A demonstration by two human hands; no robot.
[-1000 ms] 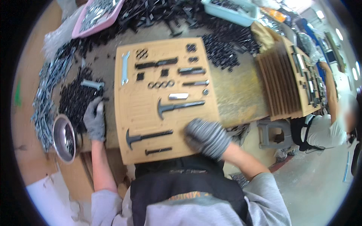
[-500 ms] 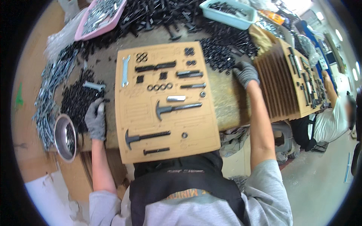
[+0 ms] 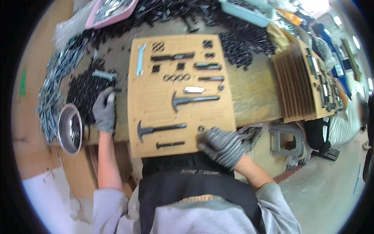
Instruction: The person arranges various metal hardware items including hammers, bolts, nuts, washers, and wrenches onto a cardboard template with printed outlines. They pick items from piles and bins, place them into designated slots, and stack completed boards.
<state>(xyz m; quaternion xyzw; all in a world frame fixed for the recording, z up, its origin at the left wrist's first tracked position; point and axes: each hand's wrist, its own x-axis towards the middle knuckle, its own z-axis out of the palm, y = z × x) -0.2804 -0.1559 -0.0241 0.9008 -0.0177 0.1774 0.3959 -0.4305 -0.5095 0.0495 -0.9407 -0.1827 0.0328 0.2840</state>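
A cardboard panel point(image 3: 156, 109) lies before me, with tools and hardware set out on it. A silver open-end wrench point(image 3: 140, 59), two black T-shaped parts point(image 3: 196, 99), black bolts point(image 3: 170, 144), rings point(image 3: 176, 77) and a silver sleeve point(image 3: 194, 89) are among them. My right hand point(image 3: 224, 147), in a striped grey glove, is over the panel's lower right corner beside a small black nut point(image 3: 201, 128). Its blurred fingers are drawn together, hiding whatever they hold. My left hand point(image 3: 104, 111), gloved in grey, rests curled at the pile of small black parts point(image 3: 83, 87); its grip is hidden.
A loose wrench point(image 3: 104, 75) lies on that pile, near a metal bowl point(image 3: 70, 128). Silver parts point(image 3: 50, 101) heap at far left. Pink point(image 3: 113, 21) and light blue point(image 3: 249, 15) trays stand behind. Stacked cardboard panels point(image 3: 294, 85) and another person point(image 3: 348, 117) are on the right.
My right hand has come from the black nuts at the back right to the panel's lower right corner. My left hand stays by its pile. The whole view has shifted slightly.
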